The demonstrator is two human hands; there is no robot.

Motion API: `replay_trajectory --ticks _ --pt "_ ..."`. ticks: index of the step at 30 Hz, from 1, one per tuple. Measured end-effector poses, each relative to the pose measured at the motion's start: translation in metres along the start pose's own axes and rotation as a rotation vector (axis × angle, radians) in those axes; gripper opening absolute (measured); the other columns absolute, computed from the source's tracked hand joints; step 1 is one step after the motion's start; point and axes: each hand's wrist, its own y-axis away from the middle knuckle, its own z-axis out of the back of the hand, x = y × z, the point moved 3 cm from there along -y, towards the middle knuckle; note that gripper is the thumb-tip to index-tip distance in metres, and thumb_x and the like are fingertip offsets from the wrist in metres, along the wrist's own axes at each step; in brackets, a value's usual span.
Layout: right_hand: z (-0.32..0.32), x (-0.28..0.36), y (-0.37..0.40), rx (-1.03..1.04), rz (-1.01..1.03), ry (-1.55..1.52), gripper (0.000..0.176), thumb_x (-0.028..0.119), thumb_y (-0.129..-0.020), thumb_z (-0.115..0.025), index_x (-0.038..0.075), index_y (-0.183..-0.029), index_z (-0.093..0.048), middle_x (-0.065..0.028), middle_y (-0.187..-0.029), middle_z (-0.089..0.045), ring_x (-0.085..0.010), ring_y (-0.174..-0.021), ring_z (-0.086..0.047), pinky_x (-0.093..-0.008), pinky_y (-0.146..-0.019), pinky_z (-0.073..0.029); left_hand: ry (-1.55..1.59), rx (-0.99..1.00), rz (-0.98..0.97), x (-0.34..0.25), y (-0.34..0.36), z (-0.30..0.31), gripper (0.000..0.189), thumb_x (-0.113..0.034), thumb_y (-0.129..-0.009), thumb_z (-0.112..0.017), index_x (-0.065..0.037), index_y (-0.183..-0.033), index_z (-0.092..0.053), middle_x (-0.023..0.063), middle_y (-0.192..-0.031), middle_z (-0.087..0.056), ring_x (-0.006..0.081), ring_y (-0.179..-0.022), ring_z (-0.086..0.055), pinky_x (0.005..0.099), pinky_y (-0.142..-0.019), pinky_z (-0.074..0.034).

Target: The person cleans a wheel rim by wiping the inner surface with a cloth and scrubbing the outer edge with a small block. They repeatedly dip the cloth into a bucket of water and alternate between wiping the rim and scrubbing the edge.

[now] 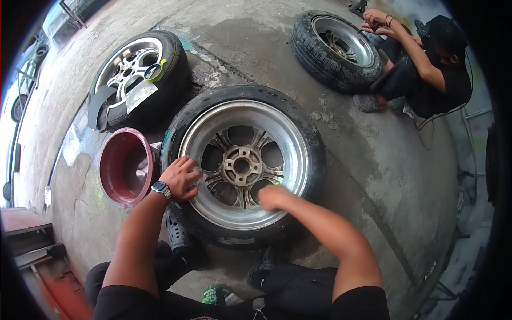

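Note:
A wheel with a tyre [314, 160] lies flat before me, the inner side of its metal rim [292, 144] facing up. The spokes and hub [243, 165] look brown and dirty. My left hand [181, 178], a watch on its wrist, is at the rim's left edge, fingers curled round something pale and partly see-through that I cannot name. Over the lower right spokes is my right hand [273, 197], blurred and closed like a fist. A small bright green spot shows beside it; what it holds is hidden.
Left of the wheel stands a dark red bucket [109, 165]. Behind it, another wheel [173, 80] carries a tape roll [154, 71] and flat sheets [141, 96]. At upper right a person [434, 74] sits by a third wheel [322, 64]. A green-labelled container [215, 295] is between my feet.

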Motion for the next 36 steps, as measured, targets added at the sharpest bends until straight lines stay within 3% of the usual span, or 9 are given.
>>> replay_trajectory --ticks 7,10,19,21,25,27,29,32,36 --pt "-0.053 0.056 -0.025 -0.364 0.298 -0.394 0.029 0.021 -0.091 -0.063 0.000 -0.105 -0.077 -0.0221 -0.105 -0.076 -0.0420 -0.103 -0.073 -0.0524 -0.089 -0.056 -0.036 -0.008 -0.007 -0.005 -0.002 0.005 0.043 -0.033 -0.074 -0.075 -0.013 -0.111 -0.071 0.0166 -0.121 -0.061 0.0387 -0.119 -0.058 0.0511 -0.106 -0.047" --pt "-0.009 0.016 -0.004 0.012 0.040 0.064 0.028 0.020 -0.088 -0.065 0.006 -0.107 -0.080 -0.0181 -0.110 -0.078 -0.0362 -0.108 -0.074 -0.0502 -0.088 -0.058 -0.001 0.023 0.002 0.000 0.000 0.004 0.044 -0.033 -0.074 -0.075 -0.012 -0.112 -0.071 0.0169 -0.123 -0.061 0.0397 -0.121 -0.057 0.0514 -0.108 -0.046" --pt "-0.030 0.048 -0.015 -0.215 0.241 -0.243 0.026 0.018 -0.085 -0.065 0.002 -0.101 -0.079 -0.0200 -0.104 -0.077 -0.0393 -0.102 -0.074 -0.0490 -0.086 -0.059 -0.006 0.017 -0.002 -0.003 -0.002 0.005 0.043 -0.032 -0.074 -0.075 -0.013 -0.113 -0.071 0.0168 -0.123 -0.061 0.0398 -0.121 -0.057 0.0518 -0.107 -0.046" --pt "-0.002 0.019 0.001 0.007 0.065 0.043 0.031 0.025 -0.092 -0.063 0.002 -0.105 -0.079 -0.0230 -0.108 -0.076 -0.0406 -0.105 -0.073 -0.0509 -0.089 -0.058 0.002 0.026 -0.005 -0.002 -0.002 0.006 0.043 -0.032 -0.075 -0.075 -0.013 -0.113 -0.070 0.0169 -0.122 -0.061 0.0392 -0.120 -0.057 0.0510 -0.106 -0.047" --pt "-0.004 0.019 0.004 -0.036 0.009 0.011 0.031 0.021 -0.088 -0.065 0.003 -0.109 -0.079 -0.0210 -0.110 -0.077 -0.0387 -0.107 -0.073 -0.0490 -0.089 -0.058 -0.024 0.015 -0.010 -0.003 -0.004 0.003 0.043 -0.032 -0.074 -0.075 -0.013 -0.113 -0.071 0.0166 -0.122 -0.060 0.0387 -0.120 -0.057 0.0501 -0.107 -0.047" --pt "-0.037 0.050 -0.024 -0.230 0.285 -0.444 0.037 0.032 -0.096 -0.064 0.000 -0.109 -0.076 -0.0237 -0.109 -0.076 -0.0423 -0.108 -0.072 -0.0506 -0.092 -0.056 -0.032 0.031 -0.005 -0.003 -0.004 0.004 0.043 -0.032 -0.074 -0.075 -0.013 -0.113 -0.071 0.0166 -0.123 -0.060 0.0386 -0.120 -0.057 0.0499 -0.107 -0.046" --pt "-0.034 0.064 -0.027 -0.278 0.321 -0.426 0.035 0.030 -0.096 -0.065 0.000 -0.110 -0.076 -0.0235 -0.110 -0.076 -0.0430 -0.108 -0.071 -0.0509 -0.092 -0.056 -0.016 0.025 -0.001 -0.001 -0.004 0.005 0.044 -0.032 -0.074 -0.075 -0.013 -0.113 -0.071 0.0170 -0.123 -0.060 0.0387 -0.121 -0.057 0.0505 -0.108 -0.046" --pt "0.003 0.024 0.000 0.053 0.013 0.065 0.030 0.022 -0.088 -0.066 0.007 -0.111 -0.080 -0.0177 -0.112 -0.078 -0.0347 -0.107 -0.074 -0.0477 -0.087 -0.058 0.002 0.033 0.012 -0.001 -0.002 0.002 0.045 -0.032 -0.073 -0.075 -0.014 -0.113 -0.071 0.0172 -0.123 -0.060 0.0385 -0.122 -0.056 0.0509 -0.108 -0.046" --pt "-0.002 0.020 0.008 -0.047 -0.004 0.086 0.027 0.016 -0.083 -0.065 0.009 -0.104 -0.082 -0.0150 -0.110 -0.079 -0.0324 -0.106 -0.075 -0.0481 -0.086 -0.059 -0.027 0.009 -0.014 -0.005 -0.004 0.006 0.042 -0.033 -0.073 -0.075 -0.012 -0.109 -0.071 0.0157 -0.119 -0.060 0.0363 -0.118 -0.058 0.0482 -0.107 -0.046"
